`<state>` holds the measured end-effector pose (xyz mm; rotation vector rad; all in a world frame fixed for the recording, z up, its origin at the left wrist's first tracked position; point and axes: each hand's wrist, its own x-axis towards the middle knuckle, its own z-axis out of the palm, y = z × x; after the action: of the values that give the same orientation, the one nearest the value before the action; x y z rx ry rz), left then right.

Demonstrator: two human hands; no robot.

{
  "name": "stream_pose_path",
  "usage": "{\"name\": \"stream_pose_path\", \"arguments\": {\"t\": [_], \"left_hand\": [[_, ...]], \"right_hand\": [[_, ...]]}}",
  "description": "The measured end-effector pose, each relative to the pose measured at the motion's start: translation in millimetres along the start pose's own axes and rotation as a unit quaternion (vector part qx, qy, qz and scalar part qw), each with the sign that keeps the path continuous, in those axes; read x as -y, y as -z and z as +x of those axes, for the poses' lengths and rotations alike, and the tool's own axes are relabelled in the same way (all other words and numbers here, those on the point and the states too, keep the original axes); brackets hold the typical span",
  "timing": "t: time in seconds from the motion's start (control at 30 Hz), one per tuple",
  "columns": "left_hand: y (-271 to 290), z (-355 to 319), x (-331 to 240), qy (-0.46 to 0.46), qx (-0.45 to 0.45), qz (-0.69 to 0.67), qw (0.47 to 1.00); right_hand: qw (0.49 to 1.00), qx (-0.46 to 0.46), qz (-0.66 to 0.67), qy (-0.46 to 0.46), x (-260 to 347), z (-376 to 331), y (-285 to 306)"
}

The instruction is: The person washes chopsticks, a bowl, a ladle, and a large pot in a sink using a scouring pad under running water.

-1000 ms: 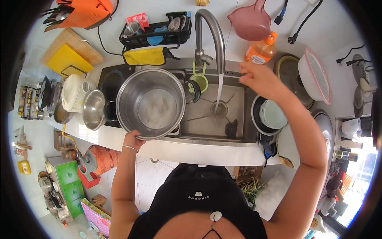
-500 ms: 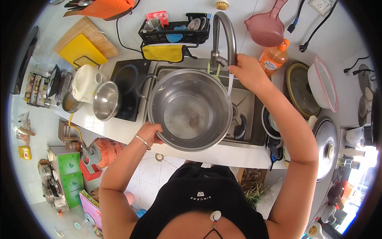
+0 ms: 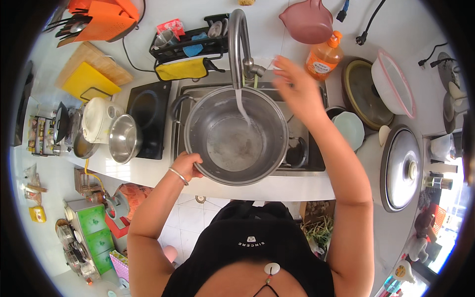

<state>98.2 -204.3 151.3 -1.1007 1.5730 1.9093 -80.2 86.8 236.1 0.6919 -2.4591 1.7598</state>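
At the kitchen sink (image 3: 296, 129), tap (image 3: 235, 54) water (image 3: 241, 106) runs into a pot (image 3: 230, 148), L hand (image 3: 188, 166) gripping its rim, R hand (image 3: 298, 89) open nr tap; next move prob. needs steady hold.

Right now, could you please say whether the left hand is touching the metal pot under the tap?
Touching: the head view shows the left hand gripping the metal pot by its near-left rim.

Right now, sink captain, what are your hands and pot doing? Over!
Left hand gripping pot at its near-left rim. Right hand open beside faucet, holding nothing. Water running into pot; nothing blocking it.
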Motion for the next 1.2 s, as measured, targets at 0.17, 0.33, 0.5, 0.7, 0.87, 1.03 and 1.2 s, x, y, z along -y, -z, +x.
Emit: {"name": "stream_pose_path", "arguments": {"t": [0.17,0.33,0.5,0.7,0.87,1.03,1.2], "left_hand": [[15.9,2.2,14.6,-0.011,0.021,-0.024,0.999],[9.2,5.6,17.0,-0.041,-0.006,-0.017,0.999],[7.1,10.2,14.0,-0.048,-0.013,-0.013,0.999],[15.9,8.5,19.0,-0.04,-0.01,-0.022,0.999],[18.0,11.4,16.1,-0.034,0.017,-0.016,0.999],[19.0,5.6,12.3,-0.038,0.042,-0.015,0.998],[24.3,8.1,15.5,-0.041,0.049,-0.031,0.997]], "right_hand": [[0.974,-0.212,-0.004,-0.077,-82.4,-116.1,29.9],[0.918,0.124,-0.309,-0.214,-196.3,-180.1,-4.6],[0.772,0.342,-0.466,-0.263,-315.1,-192.8,-46.8],[0.729,0.358,-0.425,-0.4,-380.7,-213.2,-93.8],[0.761,0.281,-0.354,-0.465,-364.8,-195.5,-79.9],[0.829,0.155,-0.319,-0.433,-203.7,-138.5,-31.9],[0.868,0.041,-0.368,-0.331,-105.7,-128.9,0.6]]}}
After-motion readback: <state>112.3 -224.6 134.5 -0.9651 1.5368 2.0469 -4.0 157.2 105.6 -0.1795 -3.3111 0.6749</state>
